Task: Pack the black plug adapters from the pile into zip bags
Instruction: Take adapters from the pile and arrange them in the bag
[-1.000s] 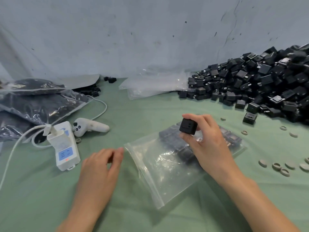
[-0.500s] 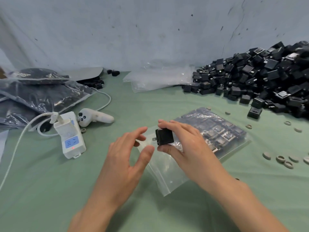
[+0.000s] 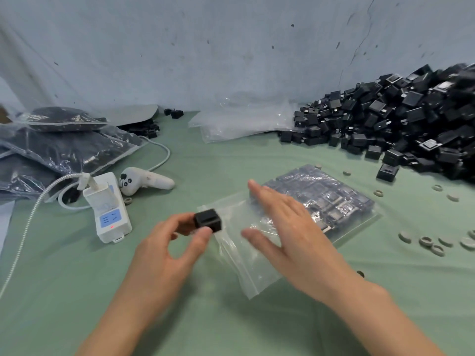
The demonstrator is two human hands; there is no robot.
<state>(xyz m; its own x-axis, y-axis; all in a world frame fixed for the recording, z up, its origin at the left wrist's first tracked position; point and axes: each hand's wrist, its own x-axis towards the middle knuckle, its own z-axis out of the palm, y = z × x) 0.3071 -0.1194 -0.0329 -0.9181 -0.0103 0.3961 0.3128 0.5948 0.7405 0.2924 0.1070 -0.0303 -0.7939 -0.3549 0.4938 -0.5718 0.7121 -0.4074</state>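
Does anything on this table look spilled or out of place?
Grey rings lie scattered on the green cloth right of the zip bag, and two stray adapters sit by the wall, far from the pile.

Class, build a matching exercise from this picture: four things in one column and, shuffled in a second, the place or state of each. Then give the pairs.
Column one:
1. left hand
2. right hand
3. pile
4. controller

Column two:
A. open, over the zip bag
B. heaped at the far right
C. pinches one adapter
D. lies beside the white charger

Pairs: 1-C, 2-A, 3-B, 4-D.
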